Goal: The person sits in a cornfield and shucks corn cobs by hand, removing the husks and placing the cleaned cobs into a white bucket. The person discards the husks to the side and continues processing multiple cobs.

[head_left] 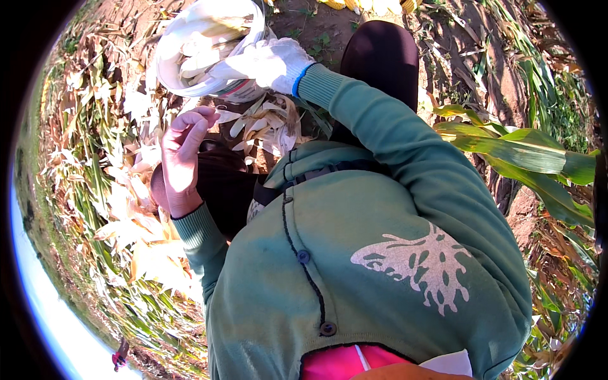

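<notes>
My right hand (282, 63), in a white glove with a blue cuff, is at the near right rim of a white bucket (166, 76). Its fingers are closed on a pale, husk-coloured ear of corn (229, 68) that points left over the opening; strong sunlight washes out the fingertips. Several pale ears of corn (206, 45) lie inside the bucket. Bare and raised, my left hand (183, 149) is below the bucket, apart from it. Its fingers are loosely bent, the thumb stands off from them, and nothing shows in it.
Dry husks (269, 123) lie between the bucket and my legs. Cornstalks and leaf litter (136, 221) cover the ground on the left. Yellow corn ears (373, 5) lie at the far edge. Green corn leaves (525, 152) reach in from the right, and my bent knee (383, 57) rises beside my right forearm.
</notes>
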Action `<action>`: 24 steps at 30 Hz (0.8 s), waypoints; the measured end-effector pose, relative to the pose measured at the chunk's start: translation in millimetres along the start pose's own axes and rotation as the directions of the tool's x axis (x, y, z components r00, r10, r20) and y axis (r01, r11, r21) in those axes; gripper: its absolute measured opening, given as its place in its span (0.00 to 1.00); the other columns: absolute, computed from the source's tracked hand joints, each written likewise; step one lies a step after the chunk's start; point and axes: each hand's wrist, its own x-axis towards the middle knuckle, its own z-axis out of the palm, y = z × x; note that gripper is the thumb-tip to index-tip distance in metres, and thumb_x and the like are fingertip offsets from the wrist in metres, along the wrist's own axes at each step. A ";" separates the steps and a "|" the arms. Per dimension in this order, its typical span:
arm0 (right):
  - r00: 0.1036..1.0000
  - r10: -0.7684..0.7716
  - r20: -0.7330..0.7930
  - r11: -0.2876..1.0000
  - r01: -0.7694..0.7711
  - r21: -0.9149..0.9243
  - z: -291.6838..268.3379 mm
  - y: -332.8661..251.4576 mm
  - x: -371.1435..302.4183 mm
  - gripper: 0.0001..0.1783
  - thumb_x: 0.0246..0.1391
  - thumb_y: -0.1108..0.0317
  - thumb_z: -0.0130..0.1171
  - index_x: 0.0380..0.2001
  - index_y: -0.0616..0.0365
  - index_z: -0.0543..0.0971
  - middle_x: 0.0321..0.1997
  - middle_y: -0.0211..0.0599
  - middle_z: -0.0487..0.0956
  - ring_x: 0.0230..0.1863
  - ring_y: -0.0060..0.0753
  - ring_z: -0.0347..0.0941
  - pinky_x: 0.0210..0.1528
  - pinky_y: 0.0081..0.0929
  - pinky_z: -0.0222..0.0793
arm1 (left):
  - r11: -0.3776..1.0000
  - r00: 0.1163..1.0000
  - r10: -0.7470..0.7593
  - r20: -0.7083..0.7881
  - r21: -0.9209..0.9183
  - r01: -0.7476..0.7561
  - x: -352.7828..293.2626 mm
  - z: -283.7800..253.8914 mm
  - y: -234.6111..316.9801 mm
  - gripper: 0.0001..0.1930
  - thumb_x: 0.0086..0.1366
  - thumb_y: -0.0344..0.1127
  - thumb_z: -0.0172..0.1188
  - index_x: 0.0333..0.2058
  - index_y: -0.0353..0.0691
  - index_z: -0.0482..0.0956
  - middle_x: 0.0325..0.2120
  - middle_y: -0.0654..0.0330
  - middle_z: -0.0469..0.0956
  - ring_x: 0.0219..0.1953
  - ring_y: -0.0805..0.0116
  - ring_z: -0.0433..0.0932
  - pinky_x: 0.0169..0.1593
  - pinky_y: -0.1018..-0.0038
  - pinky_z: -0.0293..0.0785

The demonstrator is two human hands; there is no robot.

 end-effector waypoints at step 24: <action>0.783 0.424 0.455 -0.266 -0.372 0.889 -23.7 33.0 10.7 0.26 0.60 0.56 0.53 0.56 0.59 0.66 0.40 0.41 0.77 0.36 0.35 0.77 0.37 0.32 0.77 | 0.670 0.816 -0.567 -0.114 -0.640 0.376 56.4 34.4 -143.2 0.27 0.62 0.59 0.59 0.48 0.43 0.73 0.46 0.58 0.74 0.48 0.65 0.73 0.55 0.69 0.65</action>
